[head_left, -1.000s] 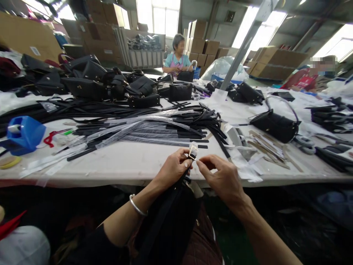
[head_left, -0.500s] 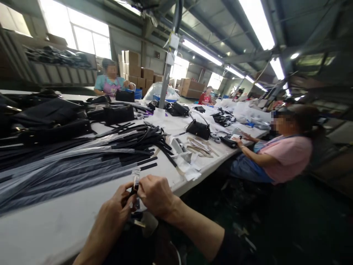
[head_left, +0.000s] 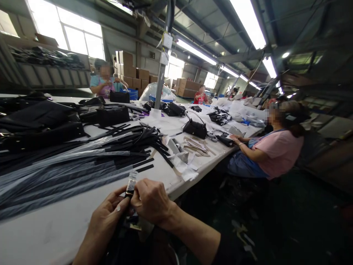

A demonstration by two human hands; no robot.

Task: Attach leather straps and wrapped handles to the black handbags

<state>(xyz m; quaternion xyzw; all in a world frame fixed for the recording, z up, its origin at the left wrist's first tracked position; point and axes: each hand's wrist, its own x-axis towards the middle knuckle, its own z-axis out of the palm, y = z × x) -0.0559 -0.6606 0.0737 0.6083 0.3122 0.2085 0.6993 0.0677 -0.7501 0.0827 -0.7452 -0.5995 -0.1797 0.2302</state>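
Note:
Close to the table edge, a black strap (head_left: 128,193) stands upright between my hands, with clear plastic wrapped about the metal fitting at its top end. My left hand (head_left: 106,213) is closed round the strap from the left, thumb pressed along it. From the other side my right hand (head_left: 153,200) pinches at the strap just below the plastic; its fingertips are partly hidden. Below the hands a small gold-coloured piece (head_left: 135,227) shows against dark material in my lap. A pile of black straps (head_left: 110,147), some in plastic sleeves, lies on the table beyond.
Black bags (head_left: 41,117) are heaped on the left of the white table (head_left: 55,235). A metal post (head_left: 160,81) rises from the table. Brownish strips (head_left: 197,144) and a black handbag (head_left: 195,129) lie to the right. A co-worker in pink (head_left: 275,154) sits at the right edge.
The left hand has shifted lower on the strap, and more of the fitting and black strap shows between the hands. The view has swung slightly right.

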